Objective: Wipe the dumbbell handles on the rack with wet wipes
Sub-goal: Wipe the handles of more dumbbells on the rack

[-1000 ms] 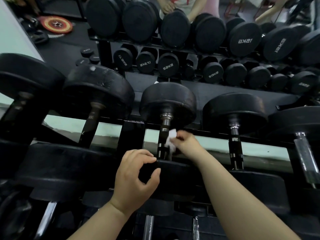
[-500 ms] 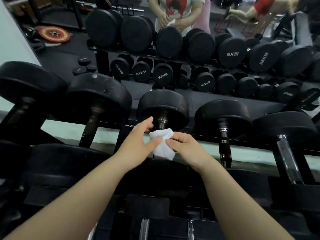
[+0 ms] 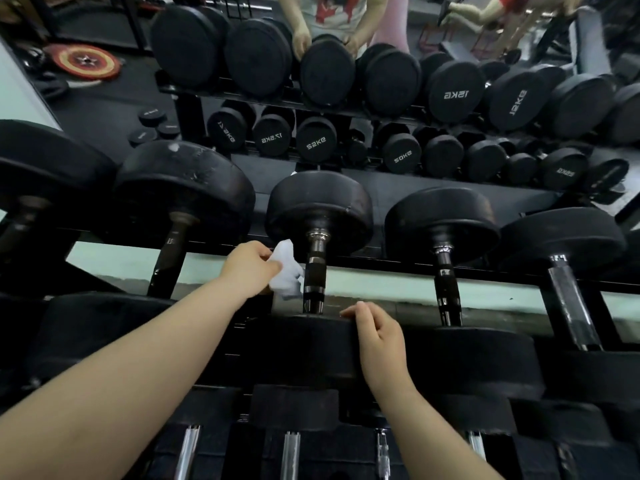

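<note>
At the rack's [image 3: 381, 262] middle bay, the left hand [image 3: 251, 268] grips a bunched white wipe [image 3: 287, 271] and sets it at the left side of the handle [image 3: 316, 271]. Whether wipe and handle touch or stand just apart cannot be told. The right hand [image 3: 379, 336] holds nothing. Its fingers are loosely curled and rest on the top edge of the near head [image 3: 304, 348], apparently to steady the dumbbell.

Progress, as judged: this handle is being wiped or is about to be. No handle shows a wet or clean mark, so the count of finished ones cannot be given. A dark handle [image 3: 169, 258] lies to the left on the same tier and two more [image 3: 446, 289] [image 3: 571, 303] to the right. A lower tier of chrome bars [image 3: 290, 455] shows beneath. Any of these may remain.

Orientation: the handle's long axis runs front to back across the rack. It goes from the near head under the right hand away to the far head [image 3: 318, 206], which points toward the mirror [image 3: 467, 195]. The neighbouring handles lie roughly parallel.
</note>
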